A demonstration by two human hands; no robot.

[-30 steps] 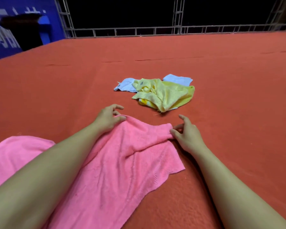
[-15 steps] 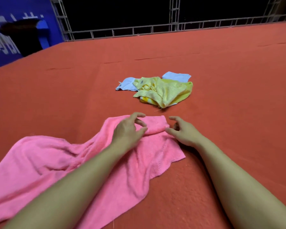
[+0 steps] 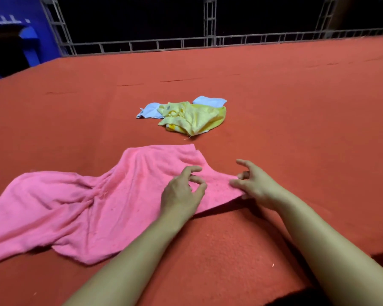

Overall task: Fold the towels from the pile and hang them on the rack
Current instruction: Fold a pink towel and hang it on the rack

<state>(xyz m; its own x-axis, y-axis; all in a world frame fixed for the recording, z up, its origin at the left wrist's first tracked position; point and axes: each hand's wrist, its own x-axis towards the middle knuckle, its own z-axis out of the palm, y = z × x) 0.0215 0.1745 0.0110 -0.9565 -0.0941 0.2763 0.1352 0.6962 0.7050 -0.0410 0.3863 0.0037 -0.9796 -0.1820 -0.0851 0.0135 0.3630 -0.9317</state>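
A pink towel (image 3: pixel 102 202) lies spread and rumpled on the red felt surface (image 3: pixel 296 120), bunched in a crease near its middle. My left hand (image 3: pixel 181 191) hovers over the towel's right part with fingers loosely curled, gripping nothing that I can see. My right hand (image 3: pixel 257 184) pinches the towel's right corner, which is lifted slightly and casts a shadow. Farther back lies the pile: a crumpled yellow towel (image 3: pixel 192 118) on top of a light blue towel (image 3: pixel 148 110). No rack is in view.
A metal truss railing (image 3: pixel 208 40) runs along the far edge of the red surface, with darkness behind it. A blue wall panel (image 3: pixel 31 40) stands at the far left. The near edge of the surface drops off at the bottom right.
My left hand let go of the towel's far left corner and moved right, close to my right hand. The pink towel now lies spread out to the left.
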